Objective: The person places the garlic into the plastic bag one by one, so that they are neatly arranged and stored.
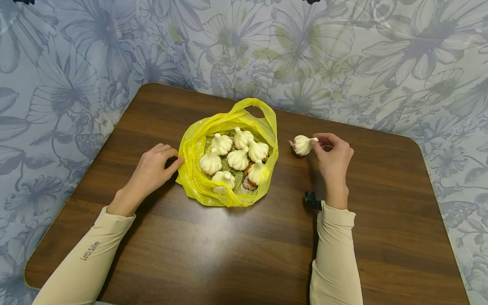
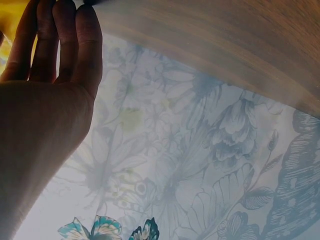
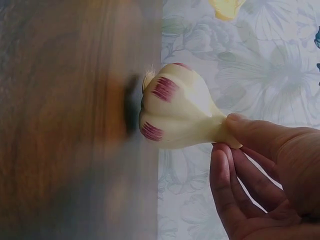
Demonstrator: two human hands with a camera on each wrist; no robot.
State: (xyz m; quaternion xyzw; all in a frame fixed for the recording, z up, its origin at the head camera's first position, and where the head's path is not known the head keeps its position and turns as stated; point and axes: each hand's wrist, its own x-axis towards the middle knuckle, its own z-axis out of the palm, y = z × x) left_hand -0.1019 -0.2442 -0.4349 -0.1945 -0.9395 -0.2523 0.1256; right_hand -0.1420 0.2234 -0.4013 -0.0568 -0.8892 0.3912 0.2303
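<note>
A yellow plastic bag (image 1: 192,192) lies with its mouth spread wide on the table, and several white garlic bulbs (image 1: 237,159) are inside it. My left hand (image 1: 150,169) is at the bag's left rim, thumb and forefinger pinching its edge. In the left wrist view, the fingers of the left hand (image 2: 57,45) reach toward a bit of yellow at the top left corner. To the right of the bag, my right hand (image 1: 334,154) holds one garlic bulb (image 1: 302,145) by its stem. Purple streaks mark this garlic bulb (image 3: 172,107) in the right wrist view, its root end pointing away from the fingers.
The brown wooden table (image 1: 228,254) has rounded corners and stands against a wall with floral covering (image 1: 244,51). The bag's loop handle (image 1: 251,101) stands up at the back. A black strap piece (image 1: 312,201) sits at the right wrist.
</note>
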